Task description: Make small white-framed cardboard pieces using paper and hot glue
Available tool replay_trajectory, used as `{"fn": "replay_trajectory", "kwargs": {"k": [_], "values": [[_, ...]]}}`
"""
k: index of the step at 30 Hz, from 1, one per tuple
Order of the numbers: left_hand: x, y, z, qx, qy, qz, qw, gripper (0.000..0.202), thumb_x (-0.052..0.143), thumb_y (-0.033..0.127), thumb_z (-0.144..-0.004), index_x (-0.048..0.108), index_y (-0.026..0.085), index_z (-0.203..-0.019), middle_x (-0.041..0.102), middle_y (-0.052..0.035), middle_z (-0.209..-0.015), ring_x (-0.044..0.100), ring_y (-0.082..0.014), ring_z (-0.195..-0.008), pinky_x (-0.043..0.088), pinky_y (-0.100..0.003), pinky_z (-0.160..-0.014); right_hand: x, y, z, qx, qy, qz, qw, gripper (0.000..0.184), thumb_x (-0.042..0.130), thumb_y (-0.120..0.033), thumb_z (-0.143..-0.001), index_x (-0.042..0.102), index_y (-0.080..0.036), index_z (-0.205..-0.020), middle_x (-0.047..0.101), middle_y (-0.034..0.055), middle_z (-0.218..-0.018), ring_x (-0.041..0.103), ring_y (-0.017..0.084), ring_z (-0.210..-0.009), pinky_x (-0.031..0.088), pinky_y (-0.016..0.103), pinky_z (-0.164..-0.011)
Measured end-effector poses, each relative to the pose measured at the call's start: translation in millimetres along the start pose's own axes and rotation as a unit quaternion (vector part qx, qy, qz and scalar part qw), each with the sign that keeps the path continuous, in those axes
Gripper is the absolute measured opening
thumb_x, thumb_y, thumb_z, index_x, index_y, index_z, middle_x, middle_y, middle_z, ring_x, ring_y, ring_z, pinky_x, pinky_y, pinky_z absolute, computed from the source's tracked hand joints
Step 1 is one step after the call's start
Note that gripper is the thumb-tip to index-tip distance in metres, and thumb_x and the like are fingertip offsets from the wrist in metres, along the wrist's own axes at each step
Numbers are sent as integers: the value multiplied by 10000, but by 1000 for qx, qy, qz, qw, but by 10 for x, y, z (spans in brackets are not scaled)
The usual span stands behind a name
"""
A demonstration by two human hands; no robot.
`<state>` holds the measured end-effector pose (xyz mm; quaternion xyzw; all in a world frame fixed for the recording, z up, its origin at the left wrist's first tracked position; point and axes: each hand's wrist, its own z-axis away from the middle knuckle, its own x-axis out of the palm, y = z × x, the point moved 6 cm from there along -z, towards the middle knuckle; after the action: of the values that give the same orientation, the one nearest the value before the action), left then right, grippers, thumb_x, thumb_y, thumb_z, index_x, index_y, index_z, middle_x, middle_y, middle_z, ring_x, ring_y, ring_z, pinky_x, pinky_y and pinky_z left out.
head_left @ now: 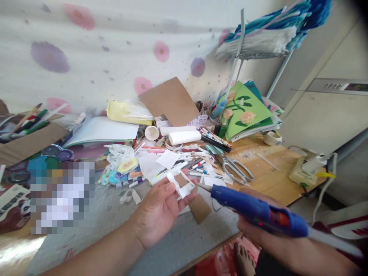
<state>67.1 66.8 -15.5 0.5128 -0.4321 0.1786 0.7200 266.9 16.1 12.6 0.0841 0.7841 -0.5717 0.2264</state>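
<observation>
My left hand [161, 209], palm up, pinches a small piece of brown cardboard edged with white strips [185, 190]. In my right hand [258, 226] is a blue hot glue gun [255, 209], with a small red light on its body and a pale glue stick out of its back end. Its metal nozzle points left, close to the right side of the cardboard piece; whether they touch I cannot tell. Below my left fingers a flat brown cardboard square [200, 209] lies on the grey mat [109, 230].
Large scissors [237, 170] lie right of a heap of pens and paper scraps. White rolls [184, 137] and a paper cup [151, 133] stand behind. A power strip [303, 171] sits at the right table edge. A brown board [172, 100] leans at the back.
</observation>
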Motion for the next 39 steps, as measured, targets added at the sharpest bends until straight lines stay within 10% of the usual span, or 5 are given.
{"fn": "replay_trajectory", "kwargs": {"k": [4,22,29,39], "values": [[-13,-7,17,-2,9,0,1000,443,712,204,-722,607,226,-1152,721,-29,-979,661,-162,-893,547,-263,-758,62,-160,-8,-109,-12,120,987,155,634,-203,-748,578,-255,-883,571,19,-710,545,185,-620,413,298,-555],[84,18,25,9,-27,18,999,442,730,172,-708,613,207,-1133,727,-24,-987,667,-149,-924,524,-243,-866,97,-126,-3,-158,39,104,981,333,685,-236,-720,590,-253,-1039,604,55,-800,552,212,-677,405,320,-592],[108,30,51,16,-74,7,997,454,673,162,-745,586,228,-1186,693,-37,-1093,618,-177,-1057,465,-279,-961,140,264,76,77,69,-99,990,208,714,-307,-716,671,-257,-913,662,56,-838,601,244,-805,477,337,-683],[147,117,96,65,-54,-103,991,441,748,133,-649,673,261,-1065,705,-14,-1027,618,-200,-1009,474,-277,-884,510,248,-12,248,-15,-503,828,233,691,-330,-659,571,-143,-590,433,-57,-436,374,54,-353,385,203,-415]]}}
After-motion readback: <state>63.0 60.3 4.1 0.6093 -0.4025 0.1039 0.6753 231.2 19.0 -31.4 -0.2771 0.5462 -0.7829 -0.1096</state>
